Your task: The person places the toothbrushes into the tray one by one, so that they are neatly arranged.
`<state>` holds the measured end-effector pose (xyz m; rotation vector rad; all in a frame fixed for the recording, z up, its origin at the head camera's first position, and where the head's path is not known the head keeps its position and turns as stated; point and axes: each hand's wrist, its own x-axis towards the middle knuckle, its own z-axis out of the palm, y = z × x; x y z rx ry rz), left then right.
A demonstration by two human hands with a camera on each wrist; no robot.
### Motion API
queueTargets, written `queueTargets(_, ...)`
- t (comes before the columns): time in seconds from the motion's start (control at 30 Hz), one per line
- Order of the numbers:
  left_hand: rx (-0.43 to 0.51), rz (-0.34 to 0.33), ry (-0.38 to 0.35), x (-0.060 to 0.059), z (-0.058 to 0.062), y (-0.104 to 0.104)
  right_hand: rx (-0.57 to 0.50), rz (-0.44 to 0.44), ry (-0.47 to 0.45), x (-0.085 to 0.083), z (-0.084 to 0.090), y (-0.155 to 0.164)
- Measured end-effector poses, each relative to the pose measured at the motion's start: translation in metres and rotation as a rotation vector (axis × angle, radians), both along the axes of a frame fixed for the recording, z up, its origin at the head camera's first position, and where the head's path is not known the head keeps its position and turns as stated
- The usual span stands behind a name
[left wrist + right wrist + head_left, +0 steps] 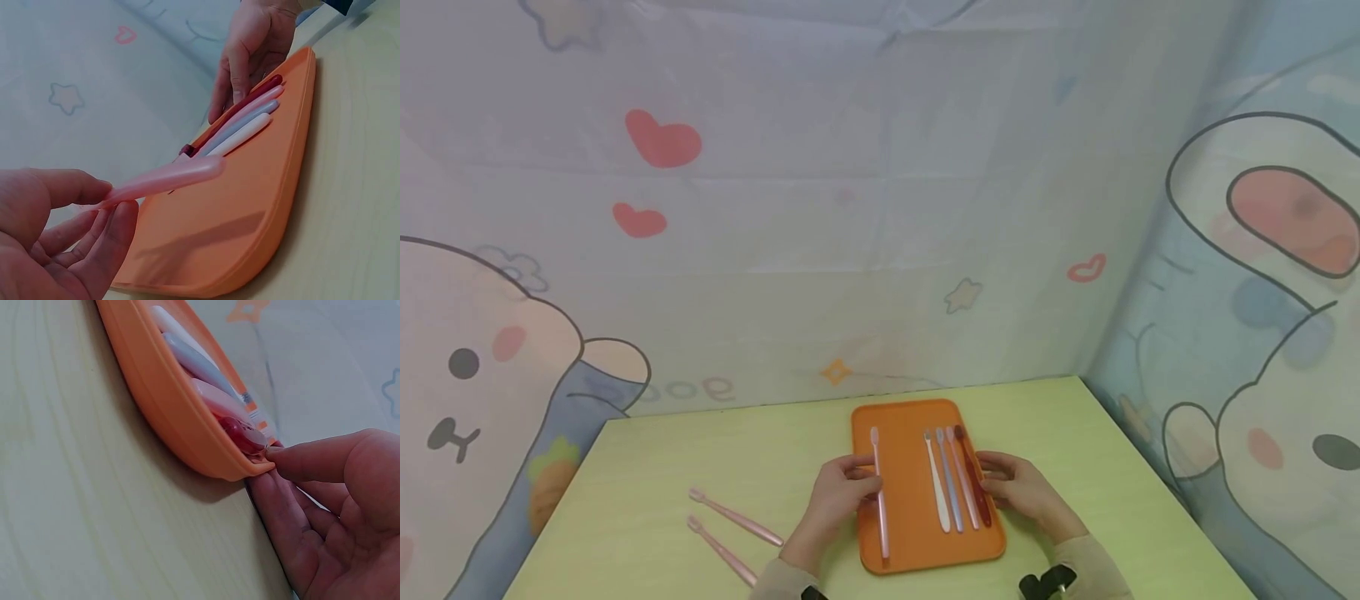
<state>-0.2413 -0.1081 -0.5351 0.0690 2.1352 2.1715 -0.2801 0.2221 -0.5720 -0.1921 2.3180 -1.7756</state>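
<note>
Holding in head view is split: a pink toothbrush (883, 525) is pinched in L hand (841, 492), over the orange tray (910, 467); tray rim is gripped by R hand (1018, 487). Four brushes (953, 500) are lined up just beside R hand; two pink brushes (737, 518) are seen on bench (1075, 433), left of L hand. L wrist view: toothbrush is pinched at thin neck, thumb vs. fingers; prob. light, stiff, slightly slippery, better gripped mid-handle. Handle is glossy, tapered. R wrist view: smooth, rounded wall, prob. plastic; rim pinched.

Pale table (647, 467), orange tray (904, 504), pink toothbrushes (737, 518)
</note>
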Motion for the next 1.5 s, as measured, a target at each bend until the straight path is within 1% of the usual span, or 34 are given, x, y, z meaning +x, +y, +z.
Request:
queueTargets(0.13, -0.02, -0.004, 0.008, -0.006, -0.003, 0.009, -0.006, 0.002, -0.002, 0.0, -0.001, 0.001)
queueTargets(0.27, -0.052, 0.01, 0.009, -0.011, -0.006, 0.018, -0.004, 0.012, 0.013, 0.0, 0.0, 0.001)
queueTargets(0.37, -0.073, 0.016, 0.008, -0.015, -0.007, 0.023, -0.001, 0.003, 0.017, -0.001, 0.001, 0.0)
queueTargets(0.63, -0.135, 0.062, -0.011, -0.023, -0.01, 0.04, 0.007, -0.02, 0.005, 0.0, 0.001, 0.0)
queueTargets(0.8, -0.141, 0.077, -0.005, -0.027, -0.012, 0.045, 0.012, -0.027, 0.006, -0.001, 0.002, -0.001)
queueTargets(1.03, -0.129, 0.082, -0.015, -0.032, -0.013, 0.051, 0.031, -0.039, 0.008, -0.001, 0.008, -0.002)
queueTargets(1.2, -0.124, 0.08, -0.01, -0.034, -0.014, 0.056, 0.048, -0.041, 0.009, 0.0, 0.006, -0.001)
queueTargets(1.5, -0.169, 0.072, -0.029, -0.037, -0.017, 0.062, 0.029, -0.014, 0.008, 0.001, 0.0, 0.0)
